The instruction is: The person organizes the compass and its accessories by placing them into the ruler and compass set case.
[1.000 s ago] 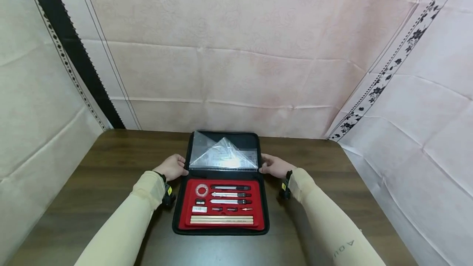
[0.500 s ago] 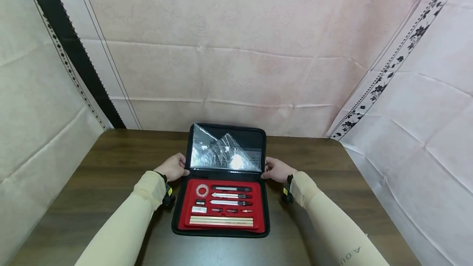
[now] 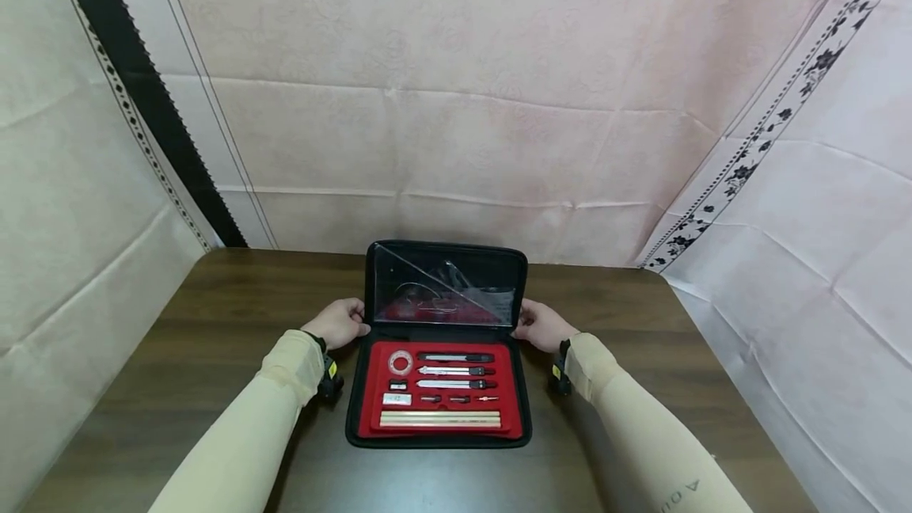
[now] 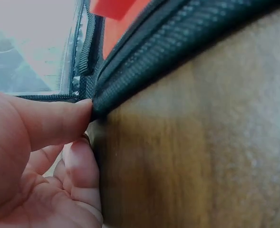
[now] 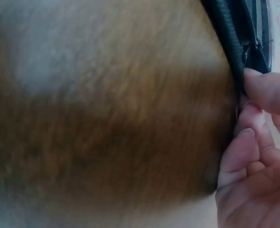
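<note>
A black zippered case (image 3: 352, 418) lies unfolded on the table, its lid (image 3: 492, 260) tilted up at the far side. Clear plastic triangular sheets sit in the lid's pocket. The red tray (image 3: 449, 347) holds compasses (image 3: 452, 384), a white-and-red ring (image 3: 400, 362), a sharpener (image 3: 397, 385), an eraser (image 3: 397, 399), small metal parts and pale pencils (image 3: 440, 419). My left hand (image 3: 338, 324) pinches the case's left edge by the hinge, thumb on the black fabric in the left wrist view. My right hand (image 3: 545, 326) pinches the right edge there, beside the zipper (image 5: 258, 54).
The brown wooden table (image 3: 235, 386) extends around the case on all sides. A pale patterned cloth (image 3: 456, 141) hangs behind the table's far edge, with more white cloth (image 3: 805, 323) at the right and at the left.
The lid has tipped up more steeply, and its glare has given way to a red reflection. In the head view the case sits slightly farther right. Both hands keep their hold.
</note>
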`<action>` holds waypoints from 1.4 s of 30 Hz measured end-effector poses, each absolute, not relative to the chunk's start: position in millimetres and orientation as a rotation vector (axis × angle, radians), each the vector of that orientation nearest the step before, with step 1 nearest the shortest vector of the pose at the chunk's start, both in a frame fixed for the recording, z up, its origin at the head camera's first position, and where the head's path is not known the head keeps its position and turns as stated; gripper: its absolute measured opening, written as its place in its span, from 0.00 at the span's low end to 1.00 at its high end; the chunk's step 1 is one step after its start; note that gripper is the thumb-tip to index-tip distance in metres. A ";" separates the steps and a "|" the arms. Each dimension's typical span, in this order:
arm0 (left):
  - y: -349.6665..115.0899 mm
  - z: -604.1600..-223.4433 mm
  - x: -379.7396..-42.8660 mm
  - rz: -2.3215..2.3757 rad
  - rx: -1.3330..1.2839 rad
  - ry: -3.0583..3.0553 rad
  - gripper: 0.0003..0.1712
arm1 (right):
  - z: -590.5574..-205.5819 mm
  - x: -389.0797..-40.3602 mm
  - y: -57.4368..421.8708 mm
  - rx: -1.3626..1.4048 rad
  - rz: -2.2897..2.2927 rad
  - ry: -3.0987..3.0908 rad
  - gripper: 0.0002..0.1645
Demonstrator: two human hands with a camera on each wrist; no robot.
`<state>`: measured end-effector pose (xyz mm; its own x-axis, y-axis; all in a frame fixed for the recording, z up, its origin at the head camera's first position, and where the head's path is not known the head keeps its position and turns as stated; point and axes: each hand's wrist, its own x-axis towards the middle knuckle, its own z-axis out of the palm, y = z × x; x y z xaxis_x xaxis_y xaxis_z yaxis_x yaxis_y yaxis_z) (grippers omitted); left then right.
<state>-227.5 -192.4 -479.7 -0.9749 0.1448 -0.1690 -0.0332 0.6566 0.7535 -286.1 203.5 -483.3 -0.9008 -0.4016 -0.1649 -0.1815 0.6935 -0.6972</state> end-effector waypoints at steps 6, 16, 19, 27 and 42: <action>-192.5 -477.7 -225.6 1.262 0.052 2.637 0.09 | -482.5 -284.4 204.6 -0.470 -0.998 2.631 0.15; -203.2 -477.7 -221.7 1.243 0.082 2.646 0.09 | -479.0 -274.6 198.9 -0.537 -0.945 2.628 0.12; -204.8 -476.7 -222.3 1.234 0.081 2.652 0.09 | -477.6 -274.5 200.0 -0.478 -1.005 2.551 0.13; -203.8 -474.4 -222.0 1.260 0.099 2.617 0.08 | -481.5 -271.5 198.3 -0.463 -0.894 2.705 0.11; -207.3 -480.0 -222.7 1.300 0.126 2.540 0.03 | -477.4 -245.2 203.3 -0.937 -0.517 2.886 0.07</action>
<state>-222.7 -207.3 -480.0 -0.9557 0.2048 -0.2114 -0.0517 0.5902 0.8056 -245.2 203.3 -477.4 -0.8127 -0.5812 0.0425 -0.5598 0.7583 -0.3342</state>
